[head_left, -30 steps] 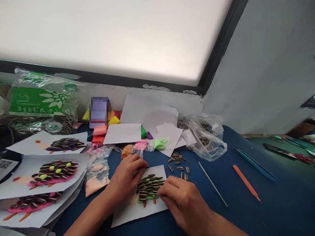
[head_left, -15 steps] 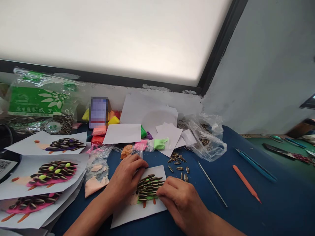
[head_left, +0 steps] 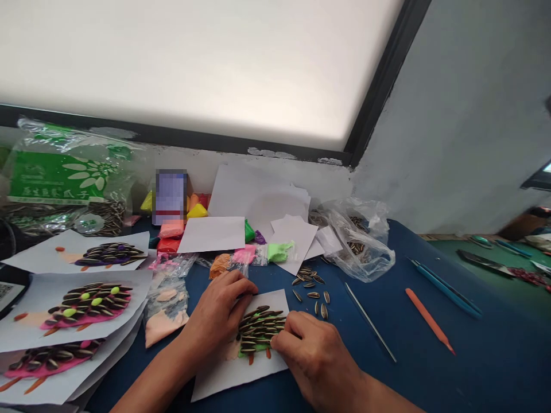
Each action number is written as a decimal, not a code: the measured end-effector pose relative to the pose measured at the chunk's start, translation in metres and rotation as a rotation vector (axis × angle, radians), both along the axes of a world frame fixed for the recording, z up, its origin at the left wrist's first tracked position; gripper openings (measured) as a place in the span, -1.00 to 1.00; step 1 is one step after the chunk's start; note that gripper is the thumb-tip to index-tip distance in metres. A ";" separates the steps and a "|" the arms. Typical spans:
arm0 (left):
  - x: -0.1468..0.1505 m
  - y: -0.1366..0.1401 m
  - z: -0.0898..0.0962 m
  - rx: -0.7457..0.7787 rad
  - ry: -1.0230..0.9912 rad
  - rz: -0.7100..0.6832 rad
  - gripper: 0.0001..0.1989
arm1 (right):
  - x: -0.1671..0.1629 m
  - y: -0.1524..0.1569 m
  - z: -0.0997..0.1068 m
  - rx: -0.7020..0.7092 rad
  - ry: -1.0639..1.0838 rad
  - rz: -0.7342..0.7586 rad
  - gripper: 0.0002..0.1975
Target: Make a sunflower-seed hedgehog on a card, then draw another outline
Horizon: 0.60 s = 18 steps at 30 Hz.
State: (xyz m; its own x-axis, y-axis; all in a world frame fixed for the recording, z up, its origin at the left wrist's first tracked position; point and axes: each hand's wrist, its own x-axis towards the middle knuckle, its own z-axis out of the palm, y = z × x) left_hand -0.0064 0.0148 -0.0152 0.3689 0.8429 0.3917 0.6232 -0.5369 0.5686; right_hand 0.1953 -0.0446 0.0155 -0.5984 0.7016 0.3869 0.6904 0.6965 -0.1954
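Observation:
A white paper sheet [head_left: 241, 383] lies tilted on the blue table, bearing a hedgehog picture [head_left: 260, 331] with a green clay body, striped sunflower seeds as spines and brown clay feet. My left hand [head_left: 222, 307] rests over the sheet's left side, fingers stretched and slightly curved, pressing it down. At the right edge of the seed spines, my right hand [head_left: 310, 348] is closed in a pinch on a sunflower seed, mostly hidden by the fingertips. Loose sunflower seeds [head_left: 313, 295] are scattered just beyond the sheet.
Finished hedgehog pictures [head_left: 86, 310] are stacked at left. Behind them stands a seed bag [head_left: 64, 178]. Clay packets [head_left: 171, 245], a phone [head_left: 169, 198], blank papers [head_left: 258, 189] and an open plastic bag [head_left: 361, 246] line the wall. A metal rod [head_left: 371, 323], an orange tool [head_left: 429, 321] and blue tweezers [head_left: 445, 288] lie right.
My right fingertips have shifted slightly left and down along the seed spines' right edge. My left hand stays on the sheet. The whole view has moved a little.

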 end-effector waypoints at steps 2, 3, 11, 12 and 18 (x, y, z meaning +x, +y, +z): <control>0.000 0.000 0.001 -0.002 0.006 -0.002 -0.76 | -0.001 0.001 -0.001 0.022 -0.014 0.000 -0.78; 0.000 0.000 0.002 -0.001 0.008 -0.003 -0.76 | -0.001 0.001 -0.001 0.029 -0.019 0.003 -0.77; 0.000 0.000 0.002 -0.012 0.018 -0.008 -0.77 | 0.003 -0.001 0.009 0.022 -0.063 -0.008 -0.80; 0.000 0.000 0.003 -0.018 0.020 -0.011 -0.77 | 0.006 -0.001 0.012 0.001 -0.067 -0.023 -0.81; -0.002 0.000 0.002 -0.048 0.024 -0.012 -0.78 | 0.015 0.008 0.019 -0.105 -0.018 -0.100 -0.78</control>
State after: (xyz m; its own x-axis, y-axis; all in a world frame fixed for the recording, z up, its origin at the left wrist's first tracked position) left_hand -0.0084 0.0150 -0.0128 0.3883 0.8559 0.3415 0.6305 -0.5170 0.5789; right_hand 0.2100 -0.0369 0.0341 -0.5300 0.7939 0.2980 0.7593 0.6007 -0.2502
